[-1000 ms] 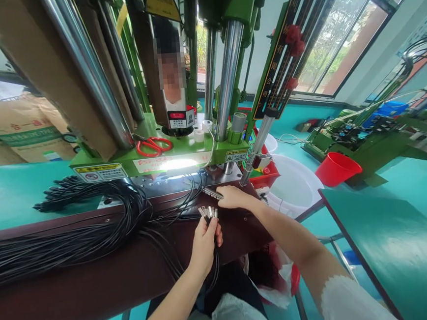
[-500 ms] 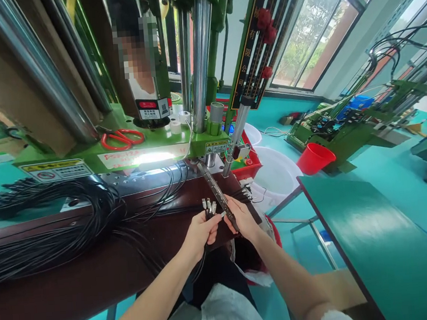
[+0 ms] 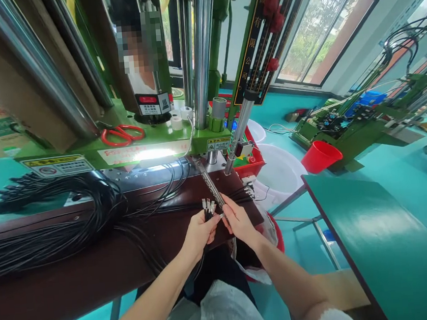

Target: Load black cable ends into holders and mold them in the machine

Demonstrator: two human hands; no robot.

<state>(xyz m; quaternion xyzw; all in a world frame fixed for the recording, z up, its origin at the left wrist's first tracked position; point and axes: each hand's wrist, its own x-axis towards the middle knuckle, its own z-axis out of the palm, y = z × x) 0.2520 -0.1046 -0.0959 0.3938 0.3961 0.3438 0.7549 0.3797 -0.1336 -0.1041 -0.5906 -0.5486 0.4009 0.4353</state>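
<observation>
My left hand (image 3: 199, 232) is closed round a bunch of black cables whose silver plug ends (image 3: 208, 206) stick up above the fingers. My right hand (image 3: 237, 220) grips the near end of a long narrow metal bar (image 3: 208, 181) that slants up toward the green press. The two hands almost touch above the dark brown bench (image 3: 96, 268). A thick bundle of black cables (image 3: 56, 226) lies across the bench to my left.
A green press (image 3: 131, 149) with steel columns stands behind the bench, red scissors (image 3: 122, 134) on its ledge. White tubs (image 3: 285, 176) and a red cup (image 3: 318, 155) sit to the right. A green table (image 3: 371, 236) is at right. A person stands behind the press.
My right hand picked the metal bar up from the bench and drew it toward my left hand. The bar now stands slightly steeper. The view shifted right.
</observation>
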